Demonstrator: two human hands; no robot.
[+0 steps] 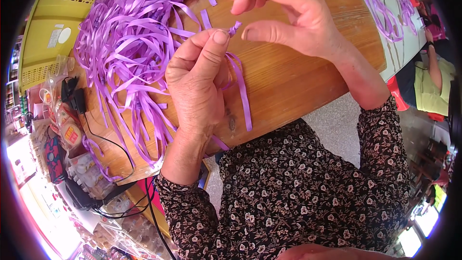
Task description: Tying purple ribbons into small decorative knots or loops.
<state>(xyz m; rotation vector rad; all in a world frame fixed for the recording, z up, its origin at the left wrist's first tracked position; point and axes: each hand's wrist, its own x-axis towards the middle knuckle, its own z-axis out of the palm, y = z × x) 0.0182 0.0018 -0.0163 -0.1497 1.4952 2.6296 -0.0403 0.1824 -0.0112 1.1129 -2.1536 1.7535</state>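
Between thumb and forefinger, my left hand (199,74) pinches a purple ribbon (243,98). A small knotted bit of it sticks up past the fingertips, and a loose end hangs down over the table on the right of the hand. My right hand (288,17) is raised just to the right, its thumb apart from the curved fingers and nothing between them. The thumb tip is close to the knot, with a small gap. Behind my left hand lies a large heap of purple ribbons (130,43), some trailing toward the table's near edge.
A yellow plastic basket (36,50) stands at the far left. A black plug and cord (79,101) lie beside the heap, near plastic bags (89,175). The wooden table (298,91) extends right toward a white surface (399,55) with more ribbons. Another person (435,77) is at the right.
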